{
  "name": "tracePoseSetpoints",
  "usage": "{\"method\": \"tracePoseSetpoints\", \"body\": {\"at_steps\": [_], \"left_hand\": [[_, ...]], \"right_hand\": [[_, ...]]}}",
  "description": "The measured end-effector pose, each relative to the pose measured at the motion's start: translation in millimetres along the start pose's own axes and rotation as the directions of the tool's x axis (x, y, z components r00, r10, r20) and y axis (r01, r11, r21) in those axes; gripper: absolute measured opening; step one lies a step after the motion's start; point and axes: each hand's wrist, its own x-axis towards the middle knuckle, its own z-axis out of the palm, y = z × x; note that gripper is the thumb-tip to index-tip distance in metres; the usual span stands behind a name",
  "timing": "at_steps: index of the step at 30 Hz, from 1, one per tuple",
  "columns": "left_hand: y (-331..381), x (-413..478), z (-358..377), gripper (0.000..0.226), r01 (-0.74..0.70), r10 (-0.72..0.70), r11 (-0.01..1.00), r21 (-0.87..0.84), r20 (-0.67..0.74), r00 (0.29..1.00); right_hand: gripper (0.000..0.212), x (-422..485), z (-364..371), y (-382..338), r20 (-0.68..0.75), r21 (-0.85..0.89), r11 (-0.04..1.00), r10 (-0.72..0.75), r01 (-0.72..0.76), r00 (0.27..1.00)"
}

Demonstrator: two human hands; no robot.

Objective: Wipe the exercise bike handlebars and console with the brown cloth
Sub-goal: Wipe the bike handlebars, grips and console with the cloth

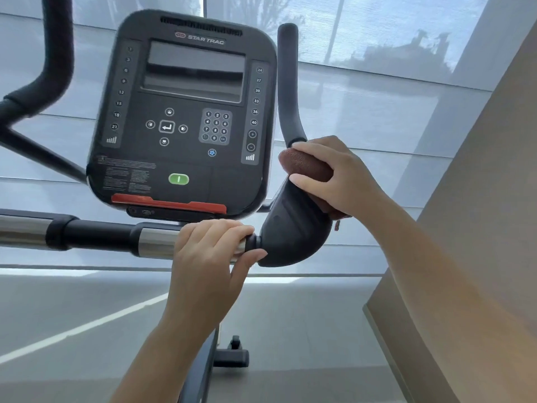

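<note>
Our right hand [334, 173] clamps the brown cloth [305, 167] around the handlebar [293, 222], right of the console [186, 117]. Our left hand [212, 257] grips the chrome crossbar [151, 242] below the console.

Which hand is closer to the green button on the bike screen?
Left. The left hand grips the silver bar just below the console, a little below and right of the green button. The right hand is farther right, pressing the brown cloth on the handlebar.

Brown cloth [305, 167], black console [186, 112] with green button [178, 179] and red strip [168, 203], black-and-chrome handlebar [96, 234].
</note>
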Motion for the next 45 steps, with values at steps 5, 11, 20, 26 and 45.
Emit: {"method": "tracePoseSetpoints", "body": {"at_steps": [5, 11, 20, 26, 45], "left_hand": [[-6.4, 10.0, 0.4, 0.039, -0.031, 0.033, 0.998, 0.05, -0.043, 0.999], [-1.9, 12.5, -0.2, 0.038, -0.018, 0.017, 0.997, 0.072, 0.008, 1.0], [12.4, 60.0, -3.3, 0.037, -0.011, 0.008, 0.997, 0.075, 0.042, 0.999], [36.2, 107.3, 29.8, 0.034, -0.059, 0.042, 0.993, 0.098, 0.165, 0.985], [36.9, 190.7, 101.8, 0.043, 0.136, -0.173, 0.981, 0.136, 0.316, 0.933]], "right_hand": [[0.047, -16.7, -1.4, -10.5, -0.099, -0.033, 0.999, -0.007, 0.003, 0.995], [0.049, -63.5, 0.8, -7.3, -0.118, 0.057, 0.992, -0.104, 0.111, 0.988], [0.05, -49.6, 1.6, 48.0, -0.189, 0.452, 0.882, -0.054, 0.135, 0.981], [0.055, -32.2, -4.1, 109.2, -0.141, 0.544, 0.826, -0.084, 0.148, 0.986], [0.042, 147.6, 9.6, 104.3, -0.546, 0.743, 0.519, 0.105, 0.423, 0.831]]}}
